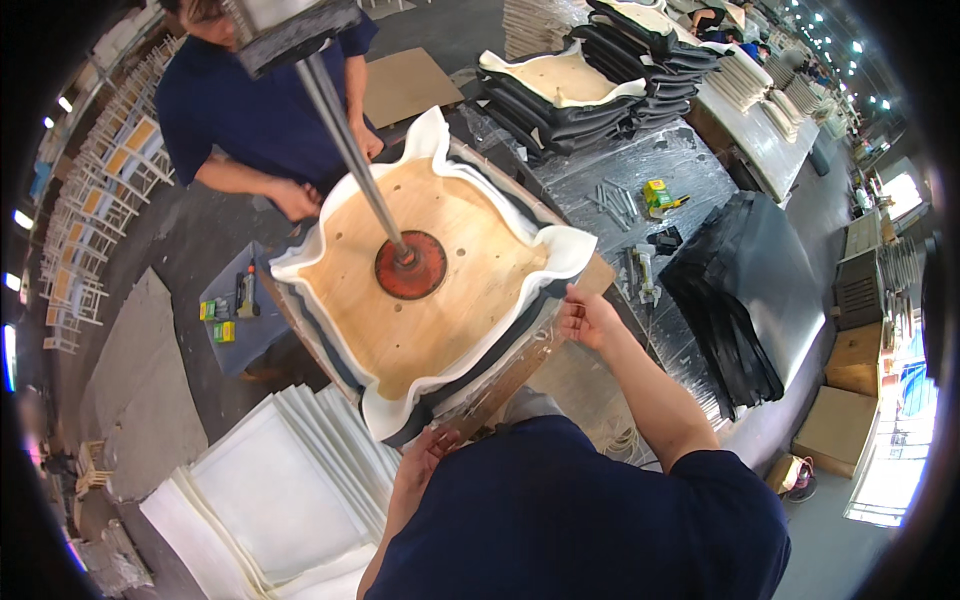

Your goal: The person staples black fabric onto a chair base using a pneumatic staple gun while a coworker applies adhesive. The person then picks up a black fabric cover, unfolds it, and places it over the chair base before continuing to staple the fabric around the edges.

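A plywood seat board lies on white foam padding, whose corners curl up around it. Beneath the foam shows a dark cover. A red round press foot on a metal rod bears down on the board's middle. My right hand is at the right corner, fingers closed on the cover's edge. At the near corner my left hand has its fingers curled against the cover; its grip is partly hidden. Across from me, a person's hands are at the far left side.
White foam sheets are stacked at the lower left. On the right, a plastic-covered table bears black sheets, metal strips and a yellow-green box. Upholstered seats are piled behind. A stapler-like tool lies left.
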Demonstrator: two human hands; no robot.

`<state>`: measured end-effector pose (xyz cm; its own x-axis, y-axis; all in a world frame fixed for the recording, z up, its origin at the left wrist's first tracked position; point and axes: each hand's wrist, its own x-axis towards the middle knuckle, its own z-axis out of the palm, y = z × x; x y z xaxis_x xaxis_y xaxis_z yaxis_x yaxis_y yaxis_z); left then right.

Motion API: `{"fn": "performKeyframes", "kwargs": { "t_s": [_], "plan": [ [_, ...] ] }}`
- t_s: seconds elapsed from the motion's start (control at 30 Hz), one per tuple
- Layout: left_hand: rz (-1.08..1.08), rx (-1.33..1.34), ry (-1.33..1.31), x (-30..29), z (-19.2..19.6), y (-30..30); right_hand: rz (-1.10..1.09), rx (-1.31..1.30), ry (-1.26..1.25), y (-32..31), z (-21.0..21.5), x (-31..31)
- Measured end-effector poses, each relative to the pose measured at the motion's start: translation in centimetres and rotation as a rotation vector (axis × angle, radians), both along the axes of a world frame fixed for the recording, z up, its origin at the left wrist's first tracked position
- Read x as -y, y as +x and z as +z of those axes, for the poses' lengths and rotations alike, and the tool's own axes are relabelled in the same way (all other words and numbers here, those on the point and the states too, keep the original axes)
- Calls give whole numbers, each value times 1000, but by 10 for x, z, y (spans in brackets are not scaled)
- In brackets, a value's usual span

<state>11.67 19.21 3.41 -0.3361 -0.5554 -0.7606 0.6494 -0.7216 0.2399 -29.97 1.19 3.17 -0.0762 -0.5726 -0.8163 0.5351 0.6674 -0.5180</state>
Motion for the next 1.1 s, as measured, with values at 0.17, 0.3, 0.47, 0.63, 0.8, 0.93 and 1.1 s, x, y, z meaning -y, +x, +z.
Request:
{"fn": "performKeyframes", "kwargs": {
  "t_s": [0.17, 0.3, 0.47, 0.63, 0.8, 0.93, 1.1],
  "plan": [
    [178, 70, 59, 14, -4, -17, 3, 54, 31, -11, -2, 27],
    [602, 260, 277, 23, -3, -35, -13, 183, 97, -1, 9, 34],
    [652, 375, 342, 37, 11, -63, -22, 290, 210, 4, 17, 31],
    [539, 390, 403, 53, 13, -60, 234, 174, 198, -10, 15, 45],
    [513, 500, 352, 61, 11, -58, 283, -112, 127, 0, 17, 50],
    [652, 563, 224, 68, 12, -59, 105, -233, -47, 2, 3, 45],
    [739, 598, 110, 55, 21, -62, 21, -235, -91, -3, 10, 46]
  ]
}}
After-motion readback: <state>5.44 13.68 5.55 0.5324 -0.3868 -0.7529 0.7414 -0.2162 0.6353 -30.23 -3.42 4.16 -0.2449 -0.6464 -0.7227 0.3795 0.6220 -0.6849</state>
